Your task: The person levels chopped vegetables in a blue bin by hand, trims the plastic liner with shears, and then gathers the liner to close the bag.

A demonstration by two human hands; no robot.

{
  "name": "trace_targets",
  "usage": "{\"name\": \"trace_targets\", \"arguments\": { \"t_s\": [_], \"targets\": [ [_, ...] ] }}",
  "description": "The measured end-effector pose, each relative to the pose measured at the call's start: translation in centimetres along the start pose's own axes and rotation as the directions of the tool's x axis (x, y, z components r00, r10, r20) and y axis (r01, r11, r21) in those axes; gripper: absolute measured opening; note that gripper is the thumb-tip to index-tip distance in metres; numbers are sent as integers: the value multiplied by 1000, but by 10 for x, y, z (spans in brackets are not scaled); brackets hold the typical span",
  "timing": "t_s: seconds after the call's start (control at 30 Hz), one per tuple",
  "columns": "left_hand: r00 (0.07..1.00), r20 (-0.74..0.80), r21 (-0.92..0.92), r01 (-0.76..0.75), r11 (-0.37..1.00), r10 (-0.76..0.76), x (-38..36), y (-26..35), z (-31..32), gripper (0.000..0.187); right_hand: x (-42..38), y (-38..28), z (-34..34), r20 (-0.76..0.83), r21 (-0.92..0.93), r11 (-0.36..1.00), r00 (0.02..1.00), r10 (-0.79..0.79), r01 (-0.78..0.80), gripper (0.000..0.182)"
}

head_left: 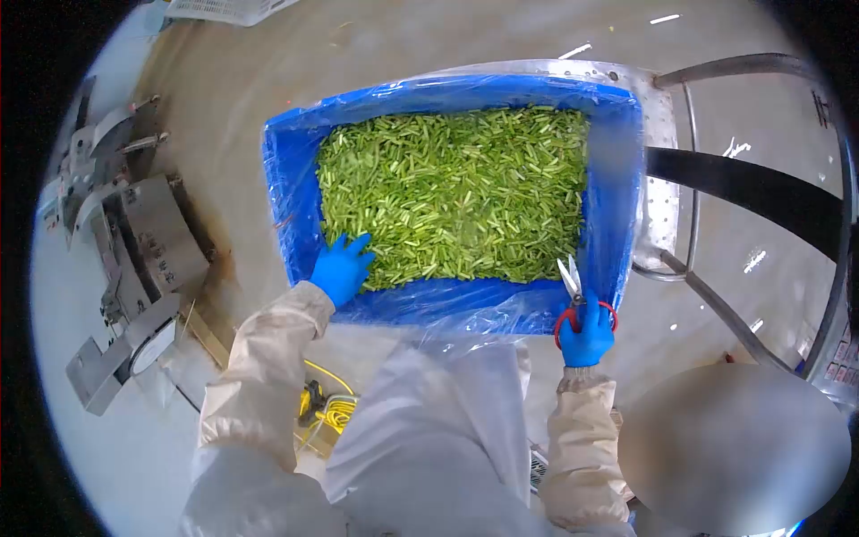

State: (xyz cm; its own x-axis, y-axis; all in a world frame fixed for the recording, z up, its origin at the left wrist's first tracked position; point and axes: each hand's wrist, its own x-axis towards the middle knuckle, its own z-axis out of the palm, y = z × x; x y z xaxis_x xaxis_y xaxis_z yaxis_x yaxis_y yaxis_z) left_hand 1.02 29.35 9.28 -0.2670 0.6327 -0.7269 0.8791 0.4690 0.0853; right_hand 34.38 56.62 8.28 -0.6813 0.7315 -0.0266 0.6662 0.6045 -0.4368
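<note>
A blue bin (304, 313) lined with clear plastic holds a broad layer of chopped green vegetable pieces (456, 192). My left hand (341, 270), in a blue glove, rests at the bin's near left corner, fingers spread at the edge of the green pieces. In my right hand (587, 336), also blue-gloved, are red-handled scissors (574, 285) at the near right corner. Their blades are parted and point toward the bin's inside. The fingers of my right hand wrap round the red handles.
Under the bin's right side shows a perforated metal surface (660, 201). Metal tube frames (743, 327) stand to the right. Grey machinery (152, 233) is on the left, a coiled yellow hose (337, 413) lies below, and a white crate (224, 9) is at the top.
</note>
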Motion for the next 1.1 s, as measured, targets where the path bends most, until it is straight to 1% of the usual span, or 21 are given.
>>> {"name": "trace_targets", "arguments": {
  "t_s": [0.03, 0.07, 0.1, 0.17, 0.2, 0.27, 0.37, 0.4, 0.53, 0.6, 0.67, 0.73, 0.8, 0.87, 0.9, 0.93, 0.97, 1.0, 1.03, 1.07, 1.1],
  "targets": [
    [1000, -20, -72, 6, 997, -7, -8, -1, 6, 41, 0, 0, 0, 6, 9, 1000, 1000, -5, 5, 58],
    [993, -119, -49, 3, 999, -9, -14, 1, 12, 32, 0, -1, 0, 9, 23, 1000, 1000, -1, 1, 59],
    [993, -116, -49, 12, 999, -18, -16, 1, 15, 32, 0, 0, 0, 12, 36, 999, 1000, 3, -4, 59],
    [963, -269, -71, -54, 996, 33, -17, 3, 24, 25, 0, -1, 0, 7, 3, 1000, 1000, -11, 11, 60],
    [963, -268, -71, -46, 996, 25, -15, 8, 21, 25, 0, -1, 0, 2, 24, 1000, 1000, 0, 0, 60],
    [962, -229, 27, -144, 989, 147, -8, 24, 9, 17, -1, -1, 2, -1, 53, 999, 1000, 4, -4, 60],
    [969, -180, -32, -177, 984, 168, 0, 46, -1, 25, -2, 1, 3, -1, 4, 1000, 1000, -26, 26, 60],
    [953, -230, -53, -214, 976, 196, 4, 49, 3, 25, -1, 1, 2, 20, -6, 1000, 1000, -6, 6, 61],
    [950, -196, -43, -258, 965, 245, 21, 65, 8, 26, -1, 1, 0, 27, -6, 1000, 1000, -16, 16, 61],
    [920, -244, -48, -326, 944, 305, 37, 75, 7, 28, -2, 2, 2, 19, 11, 1000, 1000, -7, 6, 61],
    [877, -292, -25, -407, 913, 382, 63, 93, 9, 28, -3, 2, 4, 12, 28, 1000, 1000, -3, 2, 61],
    [840, -311, 104, -435, 894, 445, 88, 123, 2, 31, -3, 2, 5, -27, -8, 1000, 1000, -16, 15, 62],
    [729, -424, 98, -553, 828, 537, 129, 159, 22, 32, -5, 1, 5, -10, -21, 1000, 1000, 16, -16, 62],
    [616, -452, 136, -667, 732, 645, 166, 200, 14, 33, -5, 1, 5, 1, -29, 999, 999, 38, -38, 62],
    [590, -596, 75, -635, 769, 545, 199, 232, 46, 27, -6, 2, 6, -28, -19, 999, 999, 30, -31, 61],
    [508, -518, 182, -720, 669, 688, 220, 244, 55, 19, -6, 1, 8, -57, -7, 1000, 998, 26, -27, 60],
    [519, -442, 204, -736, 646, 731, 230, 258, 55, 21, -5, 1, 11, -60, 1, 1000, 998, 18, -18, 60],
    [569, -368, 207, -721, 661, 736, 235, 269, 54, 22, -4, 4, 12, -74, 6, 1000, 997, 3, -3, 60],
    [614, -338, 188, -699, 690, 714, 238, 278, 55, 24, -8, 7, 11, -80, 10, 1000, 997, -7, 7, 60],
    [660, -317, 156, -672, 724, 681, 239, 285, 58, 26, -15, 12, 14, -40, 25, 997, 996, 75, -74, 59],
    [718, -306, 84, -633, 769, 624, 242, 289, 57, 29, -13, 9, 15, -32, 28, 997, 997, 73, -72, 59]
  ]
}}
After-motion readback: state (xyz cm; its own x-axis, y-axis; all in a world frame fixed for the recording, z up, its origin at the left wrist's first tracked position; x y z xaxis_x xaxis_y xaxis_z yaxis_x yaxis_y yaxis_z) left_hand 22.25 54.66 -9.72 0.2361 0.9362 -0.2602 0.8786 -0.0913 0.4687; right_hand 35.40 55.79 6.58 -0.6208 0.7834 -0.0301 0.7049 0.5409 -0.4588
